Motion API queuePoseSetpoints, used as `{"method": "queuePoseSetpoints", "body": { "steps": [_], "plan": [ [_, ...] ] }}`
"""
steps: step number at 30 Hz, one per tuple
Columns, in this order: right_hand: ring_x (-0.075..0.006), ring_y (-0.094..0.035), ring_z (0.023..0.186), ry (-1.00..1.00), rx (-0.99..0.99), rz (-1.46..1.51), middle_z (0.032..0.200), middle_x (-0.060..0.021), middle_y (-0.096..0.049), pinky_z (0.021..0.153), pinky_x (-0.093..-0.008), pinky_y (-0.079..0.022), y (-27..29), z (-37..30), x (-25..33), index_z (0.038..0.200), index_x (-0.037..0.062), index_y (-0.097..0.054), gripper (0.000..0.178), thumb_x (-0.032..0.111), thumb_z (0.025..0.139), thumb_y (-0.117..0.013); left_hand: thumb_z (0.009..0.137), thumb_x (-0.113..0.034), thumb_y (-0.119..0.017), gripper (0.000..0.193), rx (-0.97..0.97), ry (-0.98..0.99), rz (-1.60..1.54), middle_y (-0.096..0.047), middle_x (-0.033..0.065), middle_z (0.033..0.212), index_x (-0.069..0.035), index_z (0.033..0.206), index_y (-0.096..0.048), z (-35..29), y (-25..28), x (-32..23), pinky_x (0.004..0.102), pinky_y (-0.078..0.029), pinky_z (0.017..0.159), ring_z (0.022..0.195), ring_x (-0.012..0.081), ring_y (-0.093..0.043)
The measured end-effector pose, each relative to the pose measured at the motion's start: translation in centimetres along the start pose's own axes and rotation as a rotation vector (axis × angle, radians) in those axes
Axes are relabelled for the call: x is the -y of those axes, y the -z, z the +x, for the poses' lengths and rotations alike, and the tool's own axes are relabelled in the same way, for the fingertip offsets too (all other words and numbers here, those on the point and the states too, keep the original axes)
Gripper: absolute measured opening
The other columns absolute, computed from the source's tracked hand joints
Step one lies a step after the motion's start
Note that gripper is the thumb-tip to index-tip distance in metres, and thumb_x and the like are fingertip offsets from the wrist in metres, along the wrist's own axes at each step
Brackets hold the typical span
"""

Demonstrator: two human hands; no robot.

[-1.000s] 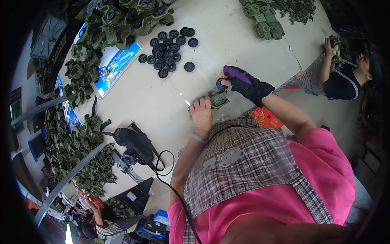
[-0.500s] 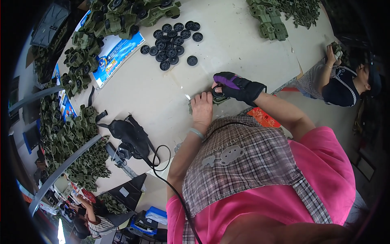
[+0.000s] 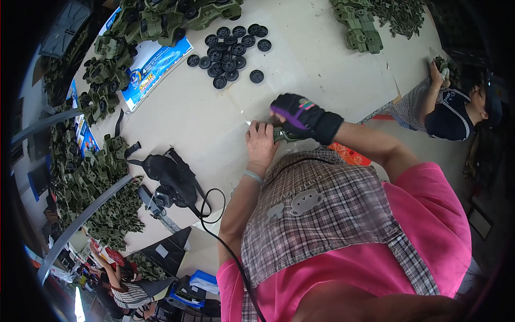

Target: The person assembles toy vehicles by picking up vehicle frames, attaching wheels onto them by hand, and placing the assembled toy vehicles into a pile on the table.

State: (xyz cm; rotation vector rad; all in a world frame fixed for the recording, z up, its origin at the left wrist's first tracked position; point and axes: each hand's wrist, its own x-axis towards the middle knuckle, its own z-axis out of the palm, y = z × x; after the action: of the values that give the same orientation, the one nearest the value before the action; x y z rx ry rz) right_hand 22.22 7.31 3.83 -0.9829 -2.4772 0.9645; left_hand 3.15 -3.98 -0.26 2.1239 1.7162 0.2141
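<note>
At the table edge in front of me lies a dark green plastic toy vehicle body (image 3: pixel 282 134), partly covered by both hands. My left hand (image 3: pixel 261 142) is bare, its fingers bent over the left end of the vehicle and gripping it. My right hand (image 3: pixel 300 118), in a black and purple glove with the fingertips bare, is curled over the vehicle's far side. Its fingers are closed, and what lies beneath them is hidden. Ahead of my hands, several loose black toy wheels (image 3: pixel 229 63) lie in a cluster, with a single wheel (image 3: pixel 256 77) apart from them.
Green toy vehicles are heaped at the far left (image 3: pixel 155 21), partly on a blue printed sheet (image 3: pixel 153 72). More green parts (image 3: pixel 99 193) pile along the left. A black bag (image 3: pixel 170 177) with a cable sits left of my arm. Green bodies (image 3: pixel 360 32) stand far right. Co-workers sit at both sides.
My right hand has shifted slightly left and turned over the vehicle, covering the black wheel that showed under its thumb. My left hand has moved a little left, still on the vehicle.
</note>
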Motion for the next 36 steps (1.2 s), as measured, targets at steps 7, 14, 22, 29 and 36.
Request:
{"method": "queuePoseSetpoints", "body": {
  "steps": [7,14,22,29,36],
  "plan": [
    [-0.0396,-0.066,0.097,0.003,0.033,-0.157,0.101,-0.018,-0.069,0.085,-0.0508,-0.052,-1.9,-0.8,1.3,0.106,0.0048,-0.065,0.024,0.019,0.086,-0.068,0.067,-0.028,-0.092,0.059,-0.076,-0.044,0.007,-0.065,0.01,0.121,-0.01,0.115,-0.064,-0.2,-1.1,0.4,0.0547,-0.048,0.103,0.131,0.0369,-0.055],
    [-0.0392,-0.067,0.1,0.18,0.172,-0.203,0.104,-0.0178,-0.069,0.088,-0.0489,-0.052,0.4,1.2,1.3,0.109,0.007,-0.066,0.035,0.032,0.085,-0.072,0.073,-0.021,-0.083,0.049,-0.155,-0.092,0.018,-0.065,0.0101,0.12,-0.009,0.115,-0.063,0.1,-1.8,0.8,0.0546,-0.048,0.102,0.129,0.0383,-0.056],
    [-0.0317,-0.066,0.091,-0.492,-0.001,0.165,0.1,-0.0143,-0.067,0.082,-0.0423,-0.054,-2.3,-0.7,1.3,0.108,0.0075,-0.064,0.023,0.022,0.091,-0.071,0.073,-0.021,-0.084,0.065,0.002,-0.078,0.072,-0.054,0.0146,0.144,-0.011,0.132,-0.06,1.2,1.7,0.2,0.0593,-0.041,0.113,0.145,0.042,-0.043],
    [-0.0243,-0.065,0.102,-0.351,-0.339,0.158,0.11,-0.0129,-0.066,0.088,-0.0404,-0.055,-2.3,-0.9,-4.2,0.123,0.0046,-0.06,0.024,0.018,0.103,-0.06,0.081,0.004,-0.067,0.094,-0.095,0.086,-0.027,-0.021,0.0203,0.174,-0.02,0.166,-0.036,0.8,3.7,3.1,0.0715,-0.026,0.122,0.158,0.048,-0.023],
    [-0.0407,-0.064,0.111,-0.128,0.025,-0.285,0.114,-0.0193,-0.066,0.095,-0.0514,-0.053,-0.2,10.7,-4.6,0.116,0.0075,-0.063,0.034,0.022,0.088,-0.074,0.084,-0.026,-0.085,0.099,-0.296,0.383,-0.611,-0.038,0.027,0.158,-0.012,0.165,-0.029,-1.0,0.8,-0.5,0.0532,-0.039,0.12,0.144,0.0473,-0.042]
  ]
}}
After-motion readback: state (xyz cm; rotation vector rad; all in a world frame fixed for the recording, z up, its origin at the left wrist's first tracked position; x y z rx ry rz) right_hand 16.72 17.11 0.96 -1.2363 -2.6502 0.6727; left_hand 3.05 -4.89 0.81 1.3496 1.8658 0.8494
